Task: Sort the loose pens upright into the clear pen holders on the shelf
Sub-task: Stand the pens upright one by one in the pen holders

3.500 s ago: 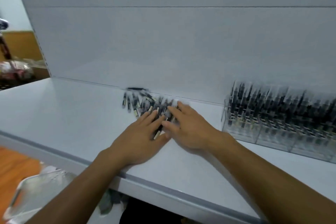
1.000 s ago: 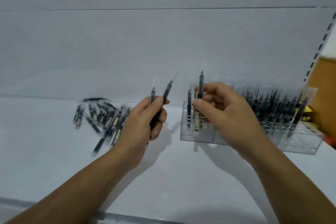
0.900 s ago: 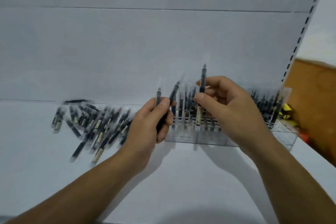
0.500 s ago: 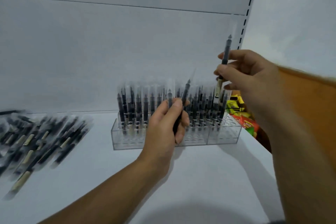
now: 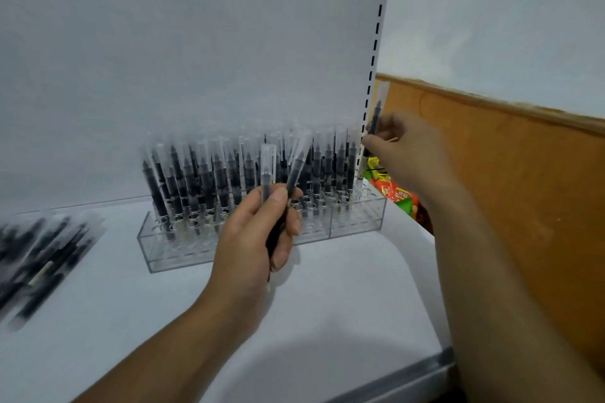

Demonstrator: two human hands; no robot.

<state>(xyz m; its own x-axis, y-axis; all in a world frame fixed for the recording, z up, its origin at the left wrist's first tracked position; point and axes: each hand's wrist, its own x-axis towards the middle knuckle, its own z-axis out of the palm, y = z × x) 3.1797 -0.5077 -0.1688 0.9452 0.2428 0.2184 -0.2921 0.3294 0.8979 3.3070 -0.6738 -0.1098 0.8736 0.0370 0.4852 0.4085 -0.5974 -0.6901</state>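
**Hazard: Missed Slot at the Holder's Right End**

The right hand (image 5: 409, 154) pinches one pen (image 5: 377, 111) upright above the right end of the pen holder (image 5: 355, 222). A tilted entry can knock standing pens or fall past that end. The left hand (image 5: 258, 232) clamps two pens (image 5: 267, 170) in front of the holder, and a slack grip drops them. Loose pens (image 5: 39, 255) lie well left of the holder.

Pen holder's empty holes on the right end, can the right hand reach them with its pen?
Probably yes. The right hand pinches its pen upright just above the right end of the clear pen holder, where some holes look empty, and nothing sits between.
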